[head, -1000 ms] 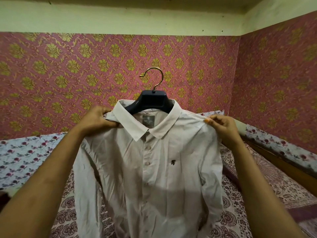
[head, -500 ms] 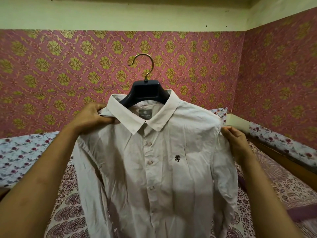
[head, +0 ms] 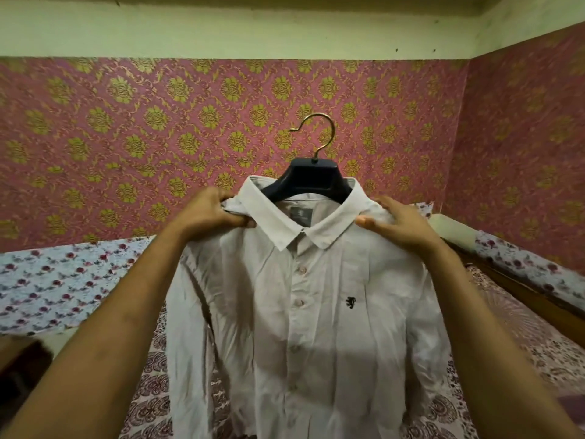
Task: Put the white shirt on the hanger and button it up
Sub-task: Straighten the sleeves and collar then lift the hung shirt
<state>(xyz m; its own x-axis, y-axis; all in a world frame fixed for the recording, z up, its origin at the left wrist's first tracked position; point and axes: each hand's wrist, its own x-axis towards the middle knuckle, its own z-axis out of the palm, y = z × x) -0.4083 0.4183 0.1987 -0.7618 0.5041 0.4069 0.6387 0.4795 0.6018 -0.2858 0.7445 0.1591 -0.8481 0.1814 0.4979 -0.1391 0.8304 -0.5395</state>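
Observation:
The white shirt (head: 304,312) hangs in front of me on a dark hanger (head: 311,179) with a brass hook (head: 319,134). Its front is buttoned down the placket and a small dark emblem sits on the chest. My left hand (head: 209,213) pinches the shirt's left shoulder beside the collar. My right hand (head: 395,224) grips the right shoulder, thumb on the front. Both hands hold the shirt and hanger up in the air; the hook hangs on nothing. The hanger's arms are hidden inside the shirt.
Behind the shirt is a bed with a patterned maroon and white sheet (head: 519,337) and a flowered cloth (head: 63,280) along the wall. A wooden bed edge (head: 512,280) runs on the right. Pink and gold wallpaper (head: 158,137) covers both walls.
My right hand has moved up from the shirt's right sleeve edge to the top of the right shoulder. The shirt and hanger have shifted to the right in view.

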